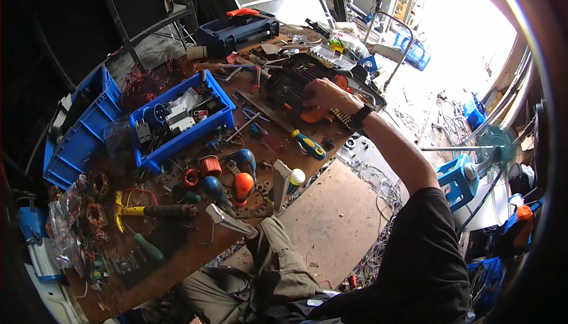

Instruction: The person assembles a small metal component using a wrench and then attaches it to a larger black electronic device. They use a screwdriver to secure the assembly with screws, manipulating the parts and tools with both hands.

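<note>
My right hand (322, 94) reaches across the wooden workbench (195, 253) and closes its fingers on a black machine with orange parts (289, 86) at the bench's far side. A dark watch sits on that wrist. A screwdriver with a blue and yellow handle (309, 145) lies just in front of the machine. My left hand does not show anywhere in the picture. My knees, in olive trousers, are under the bench's near edge.
A blue bin of electrical parts (177, 142), a big blue crate (83, 129), a blue toolbox (236, 31), a yellow claw hammer (151, 210), round tool handles (242, 185) and a copper coil (209, 165) crowd the bench. On the floor lie a board (331, 217) and wires; a blue stool (455, 179) and a fan (494, 140) stand to the right.
</note>
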Motion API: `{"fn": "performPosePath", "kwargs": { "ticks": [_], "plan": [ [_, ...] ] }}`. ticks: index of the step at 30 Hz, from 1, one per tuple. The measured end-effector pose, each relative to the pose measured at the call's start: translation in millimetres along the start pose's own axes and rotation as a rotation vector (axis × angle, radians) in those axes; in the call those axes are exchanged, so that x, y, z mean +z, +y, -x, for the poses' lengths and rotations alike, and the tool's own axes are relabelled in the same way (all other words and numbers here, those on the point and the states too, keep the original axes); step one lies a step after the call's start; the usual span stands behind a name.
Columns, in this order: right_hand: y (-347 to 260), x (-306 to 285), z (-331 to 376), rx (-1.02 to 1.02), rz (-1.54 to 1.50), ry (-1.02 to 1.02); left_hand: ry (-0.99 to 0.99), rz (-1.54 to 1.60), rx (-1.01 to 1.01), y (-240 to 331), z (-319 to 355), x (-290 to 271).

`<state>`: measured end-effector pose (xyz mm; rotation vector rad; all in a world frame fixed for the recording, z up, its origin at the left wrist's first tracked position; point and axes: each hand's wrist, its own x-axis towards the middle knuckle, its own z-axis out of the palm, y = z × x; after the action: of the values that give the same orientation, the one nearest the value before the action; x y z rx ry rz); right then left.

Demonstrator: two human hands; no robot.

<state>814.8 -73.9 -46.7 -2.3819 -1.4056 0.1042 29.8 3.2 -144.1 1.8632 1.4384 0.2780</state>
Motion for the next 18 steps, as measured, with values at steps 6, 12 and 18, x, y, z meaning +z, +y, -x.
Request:
{"fn": "performPosePath", "kwargs": {
  "ticks": [6, 12, 18],
  "plan": [
    [-0.7, 3.5, 0.1, 0.017, 0.034, 0.036, -0.006, 0.036, 0.011, -5.8, -4.9, 3.0],
    [-9.8, 3.8, 1.8, 0.088, 0.007, 0.055, -0.005, 0.082, -0.021, -27.5, -7.6, 3.0],
    [-6.4, 14.9, 7.8, 0.053, 0.015, 0.197, -0.049, 0.123, -0.024, -33.2, -13.4, 3.5]
  ]
}}
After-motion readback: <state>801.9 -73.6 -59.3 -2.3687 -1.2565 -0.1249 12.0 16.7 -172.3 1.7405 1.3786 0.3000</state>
